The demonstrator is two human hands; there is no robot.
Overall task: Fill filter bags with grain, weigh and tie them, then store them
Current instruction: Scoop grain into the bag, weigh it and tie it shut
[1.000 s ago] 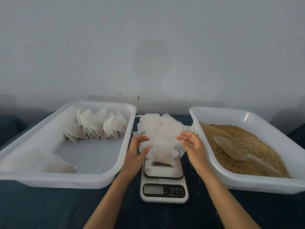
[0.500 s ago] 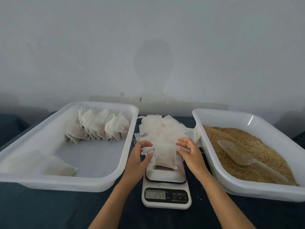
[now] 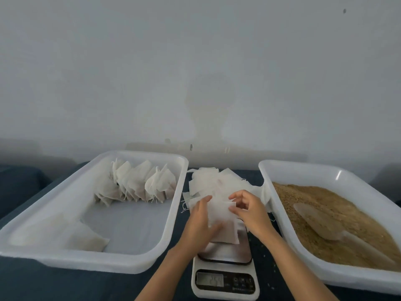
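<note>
Two hands on the filled bag, at the scale

One filled filter bag (image 3: 223, 224) sits on the scale (image 3: 225, 266), with both hands at it. Left hand (image 3: 200, 224): fingers fairly straight along the bag's left side, thumb reaching under its lower edge; appears to cradle more than pinch. Right hand (image 3: 249, 210): fingers curled, thumb and fingertips nipping the bag's upper right edge. Scale readout is blurred, not legible.

Handling, as a judgement: the bag is thin, soft, non-woven material with loose grain inside, so it should be light, floppy, and will slump toward whichever end hangs lowest. The mouth looks not yet tied; tipping it risks spilling. Best taken at the top edge, mouth gathered between thumb and fingers, with the other hand supporting the filled bottom. The material probably tears if tugged hard.

Containers:
- Left tray (image 3: 138, 260): white plastic. A row of finished bags (image 3: 138, 185) stands along the far end, and a few bags (image 3: 86, 237) lie flat in the near left corner.
- Right tray (image 3: 303, 168): white plastic, holding brown grain (image 3: 321, 198), with a translucent scoop (image 3: 321, 224) lying on it, handle toward the near right.
- Between the trays, behind the scale: a loose pile of empty bags (image 3: 217, 181) on the dark cloth (image 3: 65, 283).
</note>
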